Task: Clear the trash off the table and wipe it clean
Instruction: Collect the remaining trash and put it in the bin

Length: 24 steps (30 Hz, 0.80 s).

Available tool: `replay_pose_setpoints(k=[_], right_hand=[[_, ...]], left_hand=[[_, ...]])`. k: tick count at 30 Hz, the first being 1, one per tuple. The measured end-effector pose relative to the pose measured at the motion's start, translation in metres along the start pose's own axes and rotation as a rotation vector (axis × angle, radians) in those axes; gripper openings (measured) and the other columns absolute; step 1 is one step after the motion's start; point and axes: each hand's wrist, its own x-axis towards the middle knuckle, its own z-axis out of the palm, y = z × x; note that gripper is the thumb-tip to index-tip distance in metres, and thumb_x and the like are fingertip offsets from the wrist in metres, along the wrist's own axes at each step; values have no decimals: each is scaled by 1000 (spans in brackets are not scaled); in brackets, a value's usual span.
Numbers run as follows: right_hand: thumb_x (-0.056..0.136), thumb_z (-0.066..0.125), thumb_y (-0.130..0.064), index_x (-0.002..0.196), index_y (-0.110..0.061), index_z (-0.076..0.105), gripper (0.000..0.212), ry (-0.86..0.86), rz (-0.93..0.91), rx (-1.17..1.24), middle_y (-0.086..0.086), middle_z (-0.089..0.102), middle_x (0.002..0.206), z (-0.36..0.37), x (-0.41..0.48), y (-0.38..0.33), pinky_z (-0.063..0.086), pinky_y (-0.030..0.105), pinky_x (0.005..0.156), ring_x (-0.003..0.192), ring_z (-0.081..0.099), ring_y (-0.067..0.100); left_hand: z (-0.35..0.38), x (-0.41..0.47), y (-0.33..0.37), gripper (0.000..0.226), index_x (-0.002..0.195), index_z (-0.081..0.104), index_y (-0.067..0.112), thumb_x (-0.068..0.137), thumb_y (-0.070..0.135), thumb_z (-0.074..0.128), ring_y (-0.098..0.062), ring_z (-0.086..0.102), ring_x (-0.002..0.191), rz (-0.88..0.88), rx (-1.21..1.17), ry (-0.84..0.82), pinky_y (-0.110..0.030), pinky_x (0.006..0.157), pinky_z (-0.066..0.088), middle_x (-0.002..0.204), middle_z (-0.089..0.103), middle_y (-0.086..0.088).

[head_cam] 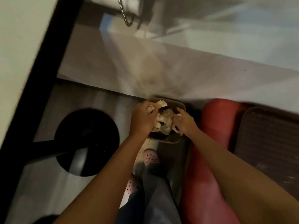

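Both hands work low over the bin, apart from each other. Left hand (143,118), at 9 o'clock of the bin, has its fingers curled round a wad of crumpled pale paper (151,109). Right hand (185,121), at 3 o'clock, lies on the heap with its fingers reaching in. Blur prevents telling whether it pinches paper or only presses it.

Nearest the camera are grey trousers (155,196) and two pink perforated clogs (151,157), at 6 o'clock of the bin. One round black pedestal base (87,139) stands on the floor at 8 o'clock. One red padded seat (210,143) runs alongside at 4 o'clock, with one brown mesh-textured panel (268,138) past it; what that panel is cannot be told.

Task item: crumpled pale paper trash (165,120) is heaped in one small rectangular grey bin (163,141) on the floor, touching both hands. There are several pieces at least, too blurred to count.

Handling judgement: the paper is light, soft and springy. The heap reaches the rim, so loose pieces could spill over. It is best taken from above in a whole fist and compressed downward.

Farther off, one white worktop with a black edge (19,46) crosses 9 to 11 o'clock of the view. One metal chain (125,15) hangs at 12 o'clock. No wiping cloth is in view.
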Motion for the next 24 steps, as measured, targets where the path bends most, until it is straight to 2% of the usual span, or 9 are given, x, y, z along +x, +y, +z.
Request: replay_pose_setpoints(k=[3,7,9,12,17,21,24], right_hand=[[96,47,-25,143,-12,31,51,45,48,23,16,41,142,4,16,17,34,34,104,129,41,30],[97,44,-20,139,-9,36,43,85,70,13,18,47,131,1,33,31,37,26,82,113,50,29],[97,44,-18,136,-10,40,40,94,71,21,17,49,128,-2,37,35,37,26,77,107,53,28],[97,45,-17,132,-10,44,36,86,73,25,16,50,127,-6,36,32,38,25,77,107,53,28],[96,46,-15,127,-9,49,32,73,37,54,19,53,123,-15,14,7,42,31,80,105,56,32],[94,47,-10,123,-5,53,30,109,-30,82,19,58,117,-33,-21,-26,36,19,76,106,56,29],[94,48,-10,122,-4,55,29,130,-100,120,14,59,119,-58,-55,-56,34,15,78,112,54,25]], left_hand=[[24,16,-22,16,104,64,17,90,15,57,-16,54,101,6,-14,-26,-21,75,40,116,57,-7],[56,42,-44,31,119,56,13,89,20,60,-20,54,109,-2,17,-132,-26,84,45,121,55,-9],[66,51,-52,37,124,53,12,89,20,61,-24,53,114,-26,77,-195,-30,91,44,125,53,-11],[66,56,-57,34,124,53,10,91,17,57,-26,52,115,-51,156,-262,-34,95,44,127,54,-13],[45,42,-43,28,119,57,10,92,14,53,-26,56,109,-46,184,-292,-32,90,46,121,58,-13],[24,15,-14,26,117,60,13,92,15,52,-26,56,109,-19,184,-270,-37,93,46,121,58,-12],[5,-9,16,25,116,60,15,92,16,53,-22,56,109,45,155,-230,-35,94,46,118,60,-8]])
